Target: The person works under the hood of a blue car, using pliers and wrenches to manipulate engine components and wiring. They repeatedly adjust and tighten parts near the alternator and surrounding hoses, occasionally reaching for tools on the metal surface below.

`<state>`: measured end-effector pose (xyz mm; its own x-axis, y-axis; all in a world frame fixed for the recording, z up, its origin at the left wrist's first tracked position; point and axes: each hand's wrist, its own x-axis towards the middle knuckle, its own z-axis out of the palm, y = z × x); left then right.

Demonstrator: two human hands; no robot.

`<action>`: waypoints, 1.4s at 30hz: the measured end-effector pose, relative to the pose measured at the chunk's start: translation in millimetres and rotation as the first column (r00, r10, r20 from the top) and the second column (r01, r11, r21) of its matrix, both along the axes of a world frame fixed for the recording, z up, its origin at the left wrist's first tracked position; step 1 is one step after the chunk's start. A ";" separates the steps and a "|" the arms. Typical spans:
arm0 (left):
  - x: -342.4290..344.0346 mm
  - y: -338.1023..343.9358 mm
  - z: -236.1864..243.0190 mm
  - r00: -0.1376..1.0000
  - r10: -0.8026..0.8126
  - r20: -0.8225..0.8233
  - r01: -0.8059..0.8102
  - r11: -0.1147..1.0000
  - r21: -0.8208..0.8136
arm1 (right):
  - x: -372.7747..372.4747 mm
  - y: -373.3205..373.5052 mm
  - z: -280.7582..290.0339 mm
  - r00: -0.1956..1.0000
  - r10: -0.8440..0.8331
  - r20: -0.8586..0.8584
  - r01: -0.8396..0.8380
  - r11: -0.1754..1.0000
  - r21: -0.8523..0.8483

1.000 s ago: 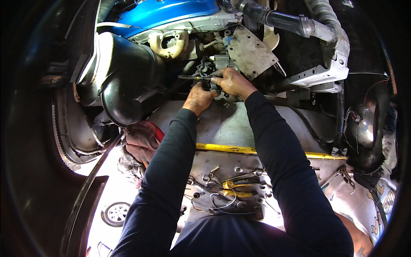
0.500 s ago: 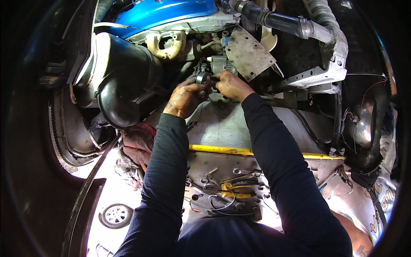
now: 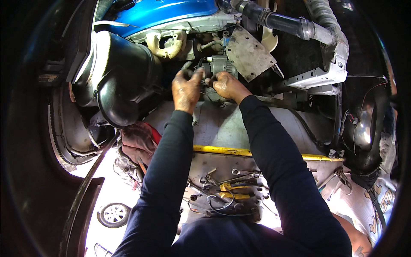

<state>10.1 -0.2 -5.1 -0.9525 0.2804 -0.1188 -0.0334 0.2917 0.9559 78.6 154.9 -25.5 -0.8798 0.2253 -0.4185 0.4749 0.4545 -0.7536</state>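
Note:
My left hand is raised in front of an alternator-like metal unit in the engine bay. Its fingers are curled and slightly smeared by motion, closed around something dark that I cannot make out. My right hand is beside it, fingers bent and pinched together just below the unit. What lies between those fingertips is hidden. A flat grey plate with holes stands tilted to the right of the unit.
A black air duct bulges at the left, under a blue engine cover. A hose crosses the upper right. Nearer me runs a yellow bar, with wrenches and yellow-handled pliers below. A reddish cloth lies left.
The dark round ring my left hand held up is no longer plainly visible. My left hand has turned more upright and shifted slightly; my right hand has moved slightly left and down.

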 end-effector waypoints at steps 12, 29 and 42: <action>-1.0 -10.2 -17.3 0.746 -0.135 0.652 0.061 0.989 0.135 | -2.4 6.1 -10.6 0.966 0.043 -0.255 -0.046 0.999 -0.004; -27.3 -0.7 -57.9 0.439 -0.347 0.829 -0.343 0.788 0.511 | -2.8 3.9 2.2 0.983 -0.064 -0.170 0.051 0.996 -0.079; -32.1 -26.6 -73.7 0.671 -0.392 0.629 0.256 0.919 0.299 | -4.5 -8.3 -7.7 0.965 -0.137 -0.226 0.112 0.987 -0.117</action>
